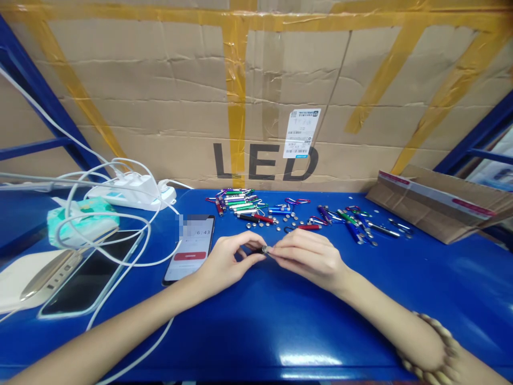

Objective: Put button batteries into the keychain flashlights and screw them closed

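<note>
My left hand is closed round a small black tube, probably a mini flashlight body; most of it hides behind the fingers. Its end points towards my right hand, whose thumb and fingers are pinched at a small silvery piece at the tube's mouth. Whether that piece is a button cell or the tube's rim, I cannot tell. Beyond the hands lie several small metal flashlights in green, silver and purple. Loose button cells are scattered beside a red flashlight.
At left lie a lit phone, a dark phone, a tissue pack, a power strip and looping white cables. More flashlights lie right. An open cardboard box and a large taped carton border the blue table.
</note>
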The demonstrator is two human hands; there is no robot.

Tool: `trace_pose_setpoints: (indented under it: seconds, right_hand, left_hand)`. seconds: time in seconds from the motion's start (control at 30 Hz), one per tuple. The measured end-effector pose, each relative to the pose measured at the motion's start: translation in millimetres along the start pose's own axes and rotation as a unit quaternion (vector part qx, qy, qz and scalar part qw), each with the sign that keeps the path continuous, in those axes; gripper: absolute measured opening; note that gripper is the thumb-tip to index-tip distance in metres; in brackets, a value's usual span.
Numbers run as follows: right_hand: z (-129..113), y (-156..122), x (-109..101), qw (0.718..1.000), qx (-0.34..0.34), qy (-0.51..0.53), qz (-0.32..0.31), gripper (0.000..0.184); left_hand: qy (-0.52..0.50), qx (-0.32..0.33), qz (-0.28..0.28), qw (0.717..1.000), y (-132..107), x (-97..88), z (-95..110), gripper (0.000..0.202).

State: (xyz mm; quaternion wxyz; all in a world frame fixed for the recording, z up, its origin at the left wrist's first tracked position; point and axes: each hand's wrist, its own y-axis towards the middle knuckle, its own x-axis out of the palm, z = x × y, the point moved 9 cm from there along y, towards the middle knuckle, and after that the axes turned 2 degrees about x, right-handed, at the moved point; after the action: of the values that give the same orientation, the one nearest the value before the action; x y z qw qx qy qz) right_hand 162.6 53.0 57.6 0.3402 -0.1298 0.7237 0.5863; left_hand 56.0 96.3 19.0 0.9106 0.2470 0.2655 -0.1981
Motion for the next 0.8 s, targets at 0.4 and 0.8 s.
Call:
trace_pose_setpoints:
  seconds: [0.4,0.8]
  right_hand:
    - [-19,3,-1,0.995,-0.059,-0.079,-0.032,0.014]
    - [11,-3,25,0.987,0.071,-0.011,-0.141,0.021]
  left_hand:
    - [0.006,0.019,0.006,1.000,-1,-0.2,5,0.010]
    - [0.008,0.005,0.002,1.000,0,2.1,-8,0.014]
